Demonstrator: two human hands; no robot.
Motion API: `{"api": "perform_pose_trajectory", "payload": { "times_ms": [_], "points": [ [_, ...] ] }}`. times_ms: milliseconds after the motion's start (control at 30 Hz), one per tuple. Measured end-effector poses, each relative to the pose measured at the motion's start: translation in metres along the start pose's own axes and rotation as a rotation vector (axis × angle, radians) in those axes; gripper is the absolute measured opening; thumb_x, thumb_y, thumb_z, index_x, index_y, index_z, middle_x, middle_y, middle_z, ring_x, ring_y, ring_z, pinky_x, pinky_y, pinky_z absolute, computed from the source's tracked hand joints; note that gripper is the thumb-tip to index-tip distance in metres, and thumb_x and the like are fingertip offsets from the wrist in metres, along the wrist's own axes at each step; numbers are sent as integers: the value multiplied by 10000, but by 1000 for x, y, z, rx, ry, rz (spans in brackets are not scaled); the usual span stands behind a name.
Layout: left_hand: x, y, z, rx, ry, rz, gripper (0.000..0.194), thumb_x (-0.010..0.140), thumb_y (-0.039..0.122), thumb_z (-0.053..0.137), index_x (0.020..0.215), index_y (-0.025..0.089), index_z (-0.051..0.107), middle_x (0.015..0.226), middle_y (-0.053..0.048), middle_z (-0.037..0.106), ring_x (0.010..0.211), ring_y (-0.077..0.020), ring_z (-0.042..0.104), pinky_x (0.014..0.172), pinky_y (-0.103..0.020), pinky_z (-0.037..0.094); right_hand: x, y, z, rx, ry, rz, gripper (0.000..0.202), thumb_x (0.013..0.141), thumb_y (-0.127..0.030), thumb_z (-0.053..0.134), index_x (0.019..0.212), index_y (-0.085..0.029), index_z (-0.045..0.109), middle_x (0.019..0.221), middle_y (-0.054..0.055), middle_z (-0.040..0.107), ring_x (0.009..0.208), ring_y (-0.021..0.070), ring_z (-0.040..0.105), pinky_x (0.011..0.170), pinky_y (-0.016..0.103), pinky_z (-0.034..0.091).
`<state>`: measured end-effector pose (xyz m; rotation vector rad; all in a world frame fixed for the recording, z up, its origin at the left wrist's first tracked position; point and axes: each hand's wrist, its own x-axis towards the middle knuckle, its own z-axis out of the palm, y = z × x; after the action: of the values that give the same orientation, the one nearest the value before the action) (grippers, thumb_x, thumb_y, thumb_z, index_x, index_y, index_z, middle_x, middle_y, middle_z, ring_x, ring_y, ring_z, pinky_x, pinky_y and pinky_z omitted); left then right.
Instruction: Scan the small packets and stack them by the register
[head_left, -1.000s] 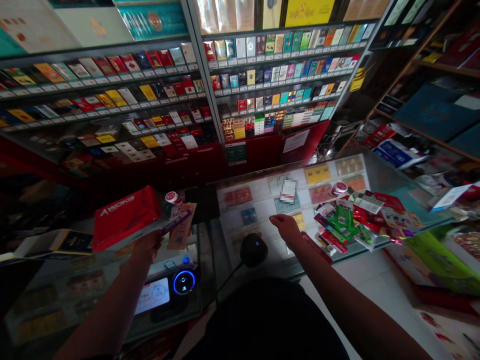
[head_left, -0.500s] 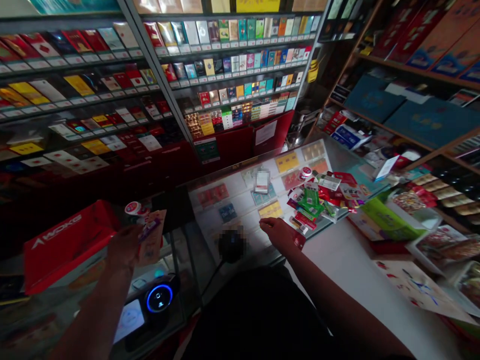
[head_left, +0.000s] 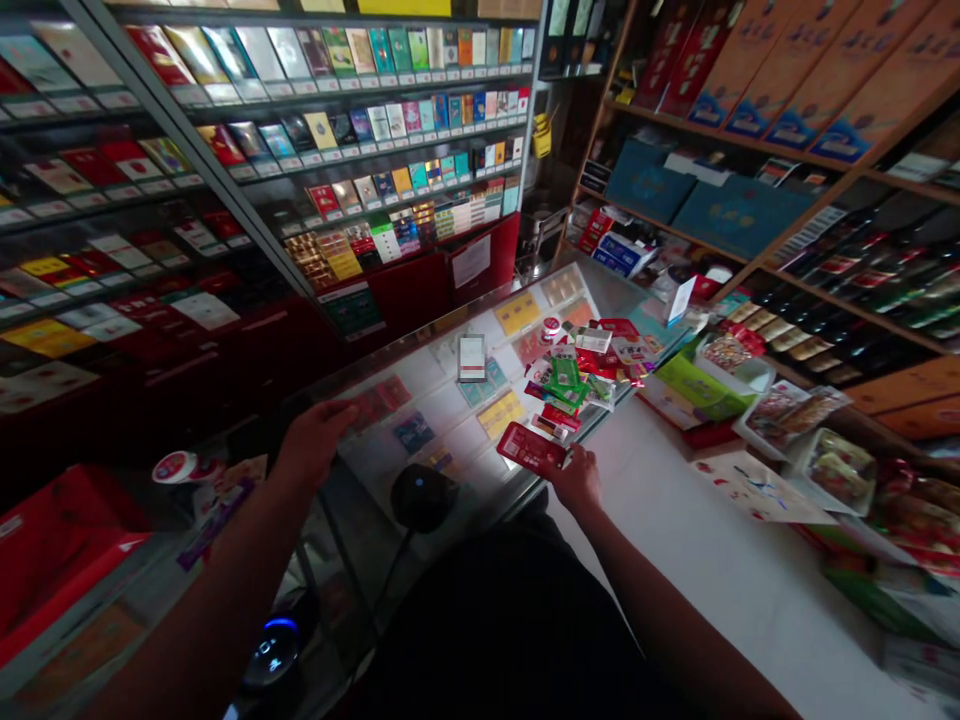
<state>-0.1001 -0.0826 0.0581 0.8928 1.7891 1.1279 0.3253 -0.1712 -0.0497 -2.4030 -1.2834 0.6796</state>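
My right hand is closed on the end of a flat dark red packet at the front edge of the glass counter. Just beyond the packet lies a pile of green, red and white snack packs. My left hand reaches over the counter's left part; its fingers are dim, and nothing can be made out in them. Left of that forearm are a round white-and-red tub and a purple wrapper. A black round device stands between my hands.
A red box is at the far left, and a device with a blue-lit ring at the lower left. Shelves of small packs rise behind the counter. Trays of packaged goods stand at the right.
The view has turned right. My left hand has moved away from the tub and purple wrapper toward the glass counter. My right hand has taken hold of the dark red packet.
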Motion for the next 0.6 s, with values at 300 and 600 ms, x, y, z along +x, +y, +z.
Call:
{"api": "perform_pose_trajectory", "payload": {
  "times_ms": [300,600],
  "points": [
    [1,-2,15,-12,-96,21,536,509,543,938,880,189,778,905,-65,794,901,-256,695,773,-324,530,1,10,9,127,-52,77,752,723,-452,787,1394,-174,594,1134,165,773,1013,326,741,837,405,544],
    [4,-2,35,24,-243,15,488,543,558,922,818,184,772,821,-62,754,784,-224,648,705,-311,487,12,9,14,637,-125,128,449,653,-583,779,777,-151,780,665,76,746,662,253,703,617,344,527]
  ]
}}
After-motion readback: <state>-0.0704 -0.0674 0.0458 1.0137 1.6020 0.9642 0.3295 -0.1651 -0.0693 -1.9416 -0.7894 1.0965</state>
